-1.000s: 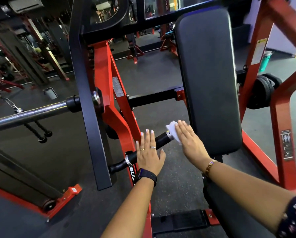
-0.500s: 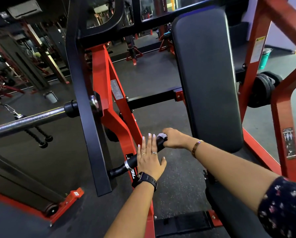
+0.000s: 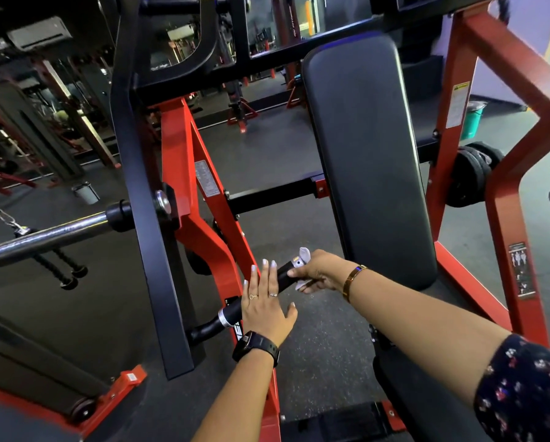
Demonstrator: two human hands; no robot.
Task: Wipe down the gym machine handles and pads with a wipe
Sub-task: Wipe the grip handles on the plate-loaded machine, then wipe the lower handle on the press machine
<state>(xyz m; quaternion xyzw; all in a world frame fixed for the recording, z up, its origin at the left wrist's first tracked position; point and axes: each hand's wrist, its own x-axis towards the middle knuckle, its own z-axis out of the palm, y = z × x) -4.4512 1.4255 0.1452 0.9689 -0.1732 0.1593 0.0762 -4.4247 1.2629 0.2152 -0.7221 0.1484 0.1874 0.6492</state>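
Note:
A black handle [image 3: 282, 275] with silver end caps sticks out from the red machine frame [image 3: 184, 186]. My right hand [image 3: 318, 271] grips the far end of the handle with a white wipe [image 3: 304, 254] wrapped under its fingers; bits of wipe show above and below the hand. My left hand [image 3: 265, 306] lies flat over the middle of the handle, fingers straight and spread. To the right stands the tall black back pad [image 3: 363, 148], upright and untouched.
A chrome weight bar [image 3: 44, 237] juts out at the left past a black upright [image 3: 139, 186]. Black weight plates [image 3: 471, 177] hang on the right red frame. A black seat pad [image 3: 420, 393] lies below my right arm. Dark rubber floor surrounds the machine.
My right hand went from lying flat with the wipe on the handle's end to curling round it. My left hand stayed flat on the handle. The camera view moved closer.

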